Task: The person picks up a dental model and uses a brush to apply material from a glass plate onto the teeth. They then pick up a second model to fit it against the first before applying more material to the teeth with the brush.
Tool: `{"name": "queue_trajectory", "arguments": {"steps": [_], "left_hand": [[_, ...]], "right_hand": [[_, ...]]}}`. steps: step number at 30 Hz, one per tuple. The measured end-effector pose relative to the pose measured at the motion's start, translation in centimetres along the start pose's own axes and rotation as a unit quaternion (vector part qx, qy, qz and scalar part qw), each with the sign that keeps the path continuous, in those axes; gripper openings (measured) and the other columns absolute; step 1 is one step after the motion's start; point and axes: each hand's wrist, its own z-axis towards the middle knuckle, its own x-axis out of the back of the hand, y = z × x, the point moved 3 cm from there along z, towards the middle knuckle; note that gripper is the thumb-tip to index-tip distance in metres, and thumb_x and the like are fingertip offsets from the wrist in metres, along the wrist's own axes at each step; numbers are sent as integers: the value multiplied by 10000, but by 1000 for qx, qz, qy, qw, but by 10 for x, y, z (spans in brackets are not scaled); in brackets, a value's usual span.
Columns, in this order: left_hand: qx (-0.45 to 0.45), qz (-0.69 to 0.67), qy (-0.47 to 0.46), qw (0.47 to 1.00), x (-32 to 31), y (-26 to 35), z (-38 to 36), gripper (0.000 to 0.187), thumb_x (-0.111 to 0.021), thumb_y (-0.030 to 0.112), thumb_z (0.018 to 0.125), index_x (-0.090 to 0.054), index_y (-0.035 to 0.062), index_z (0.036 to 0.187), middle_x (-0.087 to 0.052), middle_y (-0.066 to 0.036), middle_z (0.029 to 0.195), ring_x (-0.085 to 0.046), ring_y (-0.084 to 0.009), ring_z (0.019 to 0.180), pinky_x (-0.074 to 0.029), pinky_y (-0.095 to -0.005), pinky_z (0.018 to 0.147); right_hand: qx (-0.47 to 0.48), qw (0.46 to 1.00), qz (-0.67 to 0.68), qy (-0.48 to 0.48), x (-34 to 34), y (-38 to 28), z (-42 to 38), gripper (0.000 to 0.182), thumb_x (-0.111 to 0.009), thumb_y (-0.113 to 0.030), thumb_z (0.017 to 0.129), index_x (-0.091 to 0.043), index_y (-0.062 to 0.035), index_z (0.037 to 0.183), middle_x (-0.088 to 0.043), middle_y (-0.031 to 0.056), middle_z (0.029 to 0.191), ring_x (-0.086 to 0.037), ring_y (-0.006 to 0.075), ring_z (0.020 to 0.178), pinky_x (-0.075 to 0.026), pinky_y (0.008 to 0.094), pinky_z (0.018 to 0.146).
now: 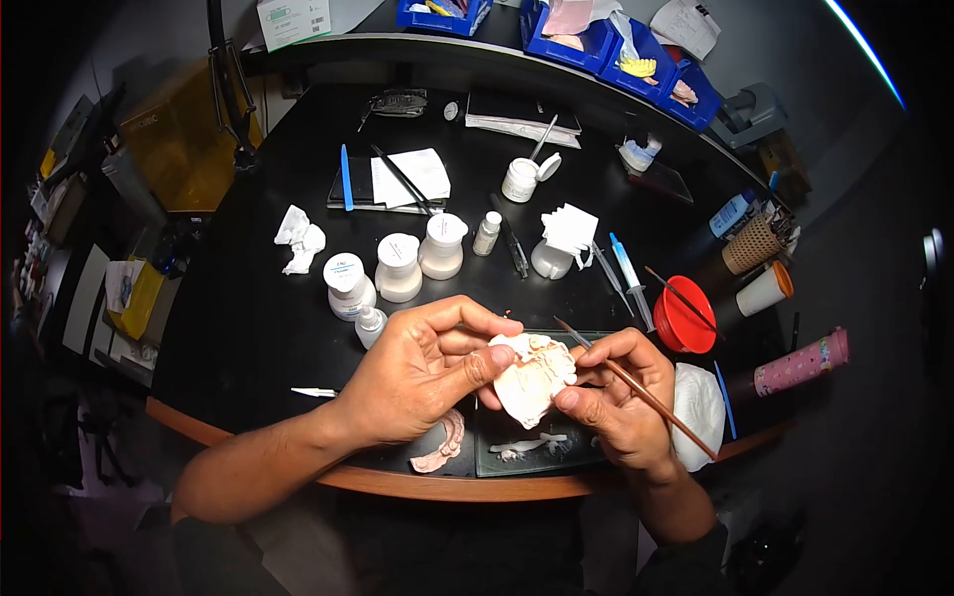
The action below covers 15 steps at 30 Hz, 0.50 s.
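Note:
Above the desk's front edge, both hands hold a cream-coloured dental cast [530, 385]. My left hand [402, 377] grips its left side between thumb and fingers. At its right side, my right hand [626, 417] steadies the cast with the thumb and also holds a thin brush [686, 431]. The brush's brown handle slopes down to the right, and its pointed tip is near the cast's upper right, apparently apart from it. Below the hands lies a glass slab [581, 459] with whitish smears. A pink arch-shaped piece [440, 447] rests left of the slab.
White-capped jars [398, 268] and a dropper bottle [371, 325] stand beyond my left hand. A red bowl [684, 316] with a brush across it, a syringe [628, 268] and a folded white tissue [699, 397] are at right. A small blade [313, 391] lies left.

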Motion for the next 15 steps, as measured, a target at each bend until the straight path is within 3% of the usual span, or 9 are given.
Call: {"name": "queue_trajectory", "arguments": {"steps": [4, 5, 9, 12, 13, 14, 15], "left_hand": [[-19, 14, 36, 999, -2, -8, -1, 470, -631, 103, 1056, -495, -72, 1471, -731, -156, 1170, -711, -132, 1016, -630, -259, 789], [-35, -39, 57, 997, -10, -7, -1, 515, -618, 98, 1062, -450, -39, 1529, -708, -160, 1232, -697, -152, 1095, -626, -268, 846], [-26, -25, 50, 998, -12, -7, -5, 531, -595, 89, 1070, -420, 1, 1564, -699, -151, 1248, -693, -168, 1119, -634, -270, 830], [-62, 80, 49, 994, -7, -10, -3, 508, -589, 70, 1067, -440, -8, 1546, -709, -149, 1213, -698, -167, 1090, -648, -274, 776], [-36, 75, 53, 995, -7, -7, -4, 481, -586, 69, 1068, -450, -27, 1519, -711, -154, 1193, -700, -158, 1069, -624, -269, 810], [-11, 70, 57, 996, -9, 0, -6, 455, -582, 69, 1069, -461, -45, 1492, -712, -159, 1173, -701, -149, 1049, -600, -264, 843], [14, 64, 60, 996, -10, 4, -7, 431, -579, 68, 1070, -472, -63, 1465, -714, -164, 1153, -703, -140, 1028, -577, -260, 876]], "right_hand": [[36, 998, -3, 52, -12, 6, -3, 349, -807, 129, 827, -568, 38, 1064, -673, 182, 1089, -750, 240, 1010, -671, 314, 884], [53, 997, -3, 62, -13, 8, -3, 349, -796, 144, 827, -557, 52, 1064, -666, 190, 1071, -752, 261, 1006, -686, 319, 866], [71, 995, -24, 63, -21, 13, -9, 365, -815, 138, 811, -565, 52, 1064, -660, 181, 1048, -756, 251, 986, -690, 326, 850], [82, 995, -39, 40, -23, 14, -13, 370, -830, 128, 801, -581, 52, 1064, -661, 176, 1049, -752, 238, 989, -691, 331, 845], [118, 991, -35, 43, -21, 16, -14, 388, -852, 115, 786, -600, 42, 1072, -664, 170, 1059, -746, 225, 983, -682, 319, 838], [143, 987, -62, 31, -16, 13, -14, 237, -775, -26, 930, -607, 44, 1080, -668, 165, 1054, -738, 213, 956, -669, 306, 794], [135, 989, -42, 51, -10, 11, -15, 211, -680, -123, 1004, -602, 53, 1091, -669, 163, 1041, -734, 217, 945, -658, 307, 772]]}}
